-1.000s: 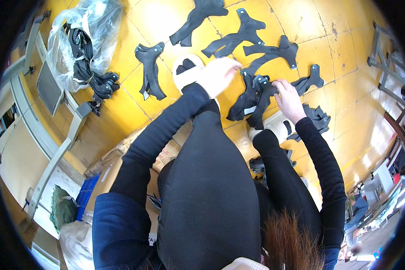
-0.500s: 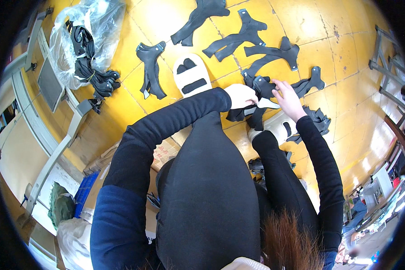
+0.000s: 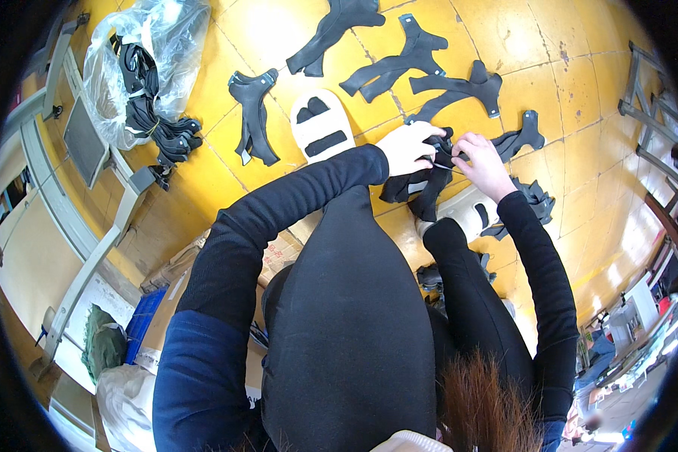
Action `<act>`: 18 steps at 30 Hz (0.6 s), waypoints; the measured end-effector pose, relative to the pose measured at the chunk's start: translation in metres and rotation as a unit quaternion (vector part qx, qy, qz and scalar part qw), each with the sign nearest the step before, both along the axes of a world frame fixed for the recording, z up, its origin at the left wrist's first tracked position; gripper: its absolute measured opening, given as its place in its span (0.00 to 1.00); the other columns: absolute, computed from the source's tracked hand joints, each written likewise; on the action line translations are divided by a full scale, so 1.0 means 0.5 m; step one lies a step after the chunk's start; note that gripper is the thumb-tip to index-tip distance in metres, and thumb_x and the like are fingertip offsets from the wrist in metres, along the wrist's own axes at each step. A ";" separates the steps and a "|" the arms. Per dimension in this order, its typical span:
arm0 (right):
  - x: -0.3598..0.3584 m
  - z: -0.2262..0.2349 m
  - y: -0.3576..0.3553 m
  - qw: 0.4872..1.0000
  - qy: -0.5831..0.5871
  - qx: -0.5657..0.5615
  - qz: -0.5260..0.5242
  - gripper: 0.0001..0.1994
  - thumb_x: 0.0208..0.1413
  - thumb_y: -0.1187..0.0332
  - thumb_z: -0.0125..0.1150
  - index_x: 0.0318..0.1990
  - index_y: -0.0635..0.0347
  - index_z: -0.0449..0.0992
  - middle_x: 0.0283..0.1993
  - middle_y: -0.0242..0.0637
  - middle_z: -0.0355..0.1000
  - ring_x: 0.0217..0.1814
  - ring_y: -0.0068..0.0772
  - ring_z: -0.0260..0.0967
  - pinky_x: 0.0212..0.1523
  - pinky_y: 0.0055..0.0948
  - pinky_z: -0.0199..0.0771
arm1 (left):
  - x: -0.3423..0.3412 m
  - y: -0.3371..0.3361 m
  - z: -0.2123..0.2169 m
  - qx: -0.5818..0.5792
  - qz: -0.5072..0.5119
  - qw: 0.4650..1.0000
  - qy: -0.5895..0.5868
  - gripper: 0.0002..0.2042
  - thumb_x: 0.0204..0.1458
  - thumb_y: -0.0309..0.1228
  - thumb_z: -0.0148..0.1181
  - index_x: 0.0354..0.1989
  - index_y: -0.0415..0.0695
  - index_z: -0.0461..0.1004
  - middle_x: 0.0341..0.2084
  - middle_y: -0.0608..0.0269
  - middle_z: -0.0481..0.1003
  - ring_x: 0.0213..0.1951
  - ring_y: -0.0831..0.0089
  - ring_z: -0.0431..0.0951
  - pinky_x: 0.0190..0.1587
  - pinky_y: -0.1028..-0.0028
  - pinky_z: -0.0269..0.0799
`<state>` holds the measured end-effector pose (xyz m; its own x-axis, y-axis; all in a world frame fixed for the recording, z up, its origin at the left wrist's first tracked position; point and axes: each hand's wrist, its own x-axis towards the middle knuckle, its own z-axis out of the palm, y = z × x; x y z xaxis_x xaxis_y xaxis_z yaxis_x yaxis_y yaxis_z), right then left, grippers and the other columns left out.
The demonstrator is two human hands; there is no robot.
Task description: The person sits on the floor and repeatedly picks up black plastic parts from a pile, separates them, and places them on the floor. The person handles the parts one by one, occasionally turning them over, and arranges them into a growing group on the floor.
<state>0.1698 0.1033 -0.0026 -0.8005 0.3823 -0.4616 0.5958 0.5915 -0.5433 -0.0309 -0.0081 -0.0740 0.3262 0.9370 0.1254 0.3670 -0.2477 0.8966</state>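
Observation:
Above the floor between my feet is a bundle of black cloth pieces [image 3: 429, 192] with a little white showing. My left hand [image 3: 410, 153] is closed on its upper left side, fingers curled over the cloth. Right of it, my right hand [image 3: 481, 166] has thumb and fingers bent together at the bundle's right edge, by a thin pale edge or strip. The fingertips partly hide what they pinch. Beyond my hands lie similar forked black cloth pieces [image 3: 468, 89], spread flat, some with small pale tags at their ends.
White slippers [image 3: 324, 154] are on my feet. At the far left, a clear plastic bag [image 3: 177, 45] holds tied black pieces. More black pieces [image 3: 533, 202] lie beside my right foot. Metal frames [image 3: 90, 260] stand at left, others at right; a cardboard box [image 3: 177, 267] is near my left leg.
My left hand has moved slightly up and right over the bundle. My right fingers have drawn together. The white surface between my hands has turned out of sight.

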 end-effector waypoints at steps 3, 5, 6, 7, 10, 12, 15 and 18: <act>-0.003 0.004 -0.017 0.998 0.036 0.047 0.030 0.09 0.51 0.64 0.61 0.37 0.57 0.75 0.48 0.38 0.66 0.55 0.43 0.63 0.55 0.39 0.61 | 0.003 -0.009 -0.018 -0.086 -0.042 0.995 0.005 0.08 0.49 0.35 0.60 0.32 0.45 0.75 0.41 0.58 0.73 0.47 0.58 0.71 0.50 0.63 0.67; 0.010 -0.009 -0.034 1.000 0.010 0.018 0.015 0.12 0.54 0.59 0.59 0.38 0.57 0.77 0.51 0.40 0.66 0.56 0.43 0.63 0.56 0.39 0.60 | 0.005 -0.006 -0.014 -0.131 -0.044 0.990 0.003 0.09 0.51 0.36 0.58 0.34 0.44 0.75 0.38 0.57 0.74 0.45 0.57 0.72 0.48 0.64 0.68; 0.001 0.004 -0.031 0.999 -0.042 -0.029 0.016 0.18 0.56 0.53 0.56 0.43 0.57 0.78 0.58 0.43 0.64 0.60 0.46 0.60 0.60 0.40 0.58 | 0.004 -0.009 -0.018 -0.140 -0.024 0.990 -0.003 0.09 0.52 0.36 0.58 0.35 0.44 0.74 0.36 0.57 0.74 0.44 0.57 0.73 0.48 0.64 0.68; 0.001 0.008 -0.032 0.998 -0.047 -0.025 0.030 0.18 0.56 0.53 0.57 0.44 0.57 0.78 0.59 0.44 0.63 0.61 0.47 0.59 0.61 0.40 0.57 | 0.003 -0.011 -0.021 -0.148 -0.004 0.989 -0.010 0.10 0.53 0.37 0.57 0.36 0.44 0.74 0.35 0.57 0.74 0.43 0.57 0.73 0.47 0.64 0.68; 0.001 0.018 -0.021 0.994 -0.074 -0.055 0.062 0.20 0.53 0.54 0.59 0.47 0.59 0.77 0.66 0.46 0.58 0.67 0.49 0.55 0.66 0.41 0.53 | 0.002 -0.008 -0.027 -0.174 0.019 0.984 -0.043 0.09 0.53 0.36 0.58 0.37 0.44 0.73 0.31 0.55 0.74 0.38 0.56 0.75 0.44 0.65 0.70; 0.014 0.002 -0.014 0.994 -0.071 -0.065 0.059 0.19 0.52 0.58 0.60 0.48 0.58 0.77 0.66 0.44 0.58 0.66 0.47 0.56 0.65 0.41 0.54 | -0.001 -0.002 -0.013 -0.210 0.012 0.976 -0.051 0.10 0.52 0.36 0.58 0.37 0.44 0.73 0.30 0.55 0.73 0.36 0.58 0.75 0.41 0.67 0.70; 0.020 0.000 -0.009 0.991 -0.094 -0.058 0.072 0.18 0.52 0.63 0.60 0.50 0.57 0.76 0.65 0.40 0.59 0.65 0.44 0.57 0.65 0.41 0.55 | -0.026 0.013 0.044 -0.272 0.012 0.960 -0.070 0.10 0.51 0.36 0.59 0.36 0.43 0.71 0.28 0.56 0.73 0.33 0.63 0.74 0.38 0.69 0.69; 0.004 0.013 -0.008 0.989 -0.120 -0.045 0.077 0.17 0.53 0.66 0.59 0.51 0.57 0.76 0.66 0.38 0.59 0.65 0.44 0.58 0.65 0.40 0.56 | -0.059 0.010 0.059 -0.272 0.111 0.945 -0.146 0.11 0.49 0.34 0.63 0.37 0.44 0.70 0.26 0.63 0.73 0.31 0.73 0.71 0.35 0.72 0.67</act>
<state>0.1720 0.0991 0.0040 -0.7090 0.2134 -0.6722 0.6208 0.6412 -0.4512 -0.0602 -0.0033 -0.0447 0.1391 0.9296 -0.3413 0.0735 0.3340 0.9397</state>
